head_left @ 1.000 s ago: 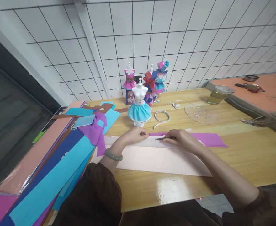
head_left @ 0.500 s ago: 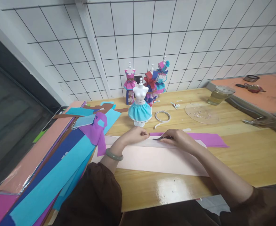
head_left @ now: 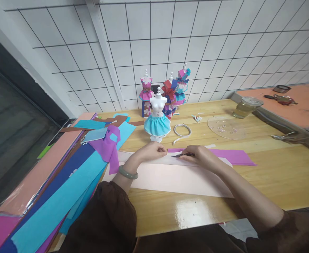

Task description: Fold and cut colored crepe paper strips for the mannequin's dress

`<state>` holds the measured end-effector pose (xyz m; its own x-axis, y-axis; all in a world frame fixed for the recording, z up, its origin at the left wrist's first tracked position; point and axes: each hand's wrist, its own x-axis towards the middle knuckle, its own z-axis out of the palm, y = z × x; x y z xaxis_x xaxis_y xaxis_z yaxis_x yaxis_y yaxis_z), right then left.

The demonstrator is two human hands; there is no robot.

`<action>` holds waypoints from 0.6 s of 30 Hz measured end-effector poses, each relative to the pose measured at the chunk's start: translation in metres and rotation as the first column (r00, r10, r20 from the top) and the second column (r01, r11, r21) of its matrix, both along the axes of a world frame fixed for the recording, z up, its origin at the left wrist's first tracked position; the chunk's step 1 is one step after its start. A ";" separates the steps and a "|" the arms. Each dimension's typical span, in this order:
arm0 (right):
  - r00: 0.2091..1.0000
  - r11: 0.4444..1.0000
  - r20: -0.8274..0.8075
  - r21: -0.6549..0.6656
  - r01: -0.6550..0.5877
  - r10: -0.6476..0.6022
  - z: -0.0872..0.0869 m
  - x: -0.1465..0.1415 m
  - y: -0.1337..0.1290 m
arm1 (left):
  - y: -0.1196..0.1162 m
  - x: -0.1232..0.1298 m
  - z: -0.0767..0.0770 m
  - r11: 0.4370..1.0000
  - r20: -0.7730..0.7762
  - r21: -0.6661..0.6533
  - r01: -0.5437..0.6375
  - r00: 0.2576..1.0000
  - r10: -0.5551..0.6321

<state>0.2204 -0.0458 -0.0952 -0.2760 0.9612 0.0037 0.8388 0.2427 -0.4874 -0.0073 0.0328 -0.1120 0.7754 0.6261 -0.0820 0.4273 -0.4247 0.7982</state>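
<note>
"Light OK?"
"Fairly bright, src was out of view; white glare hit the tabletop (head_left: 283,175) nr its front edge, shadows were soft."
"Pic qual?"
"Wall tiles (head_left: 265,31) looked stretched twd R edge, fine detail soft."

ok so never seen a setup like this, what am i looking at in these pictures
There is no robot here: a person works with two bare hands, and one camera worn on the head gives every picture, looking forward and down.

The left hand, nearer the green bangle, pinches the edge of a pale strip. The right hand holds small dark scissors over that strip.

On the wooden table a wider pale sheet lies nearest the person, with a purple strip beyond. Coloured sheets are piled at the left. Behind the hands stands a small white dress form in a turquoise skirt, with more dressed forms behind it.
</note>
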 end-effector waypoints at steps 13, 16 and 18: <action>0.998 0.999 0.046 0.021 -0.049 0.048 0.003 -0.012 0.003 | -0.004 0.001 0.007 1.000 -0.017 0.001 -0.009 1.000 0.009; 0.998 0.999 0.051 0.025 -0.046 0.044 0.004 -0.012 0.004 | -0.004 0.001 0.007 1.000 -0.021 -0.002 -0.007 1.000 0.007; 0.998 0.999 0.046 0.028 -0.047 0.046 0.003 -0.012 0.004 | -0.003 0.000 0.007 1.000 -0.015 -0.005 -0.002 1.000 0.002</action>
<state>0.2088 -0.0422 -0.0918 -0.3208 0.9470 0.0177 0.8474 0.2953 -0.4413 -0.0068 0.0299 -0.1054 0.7730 0.6270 -0.0967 0.4399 -0.4198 0.7939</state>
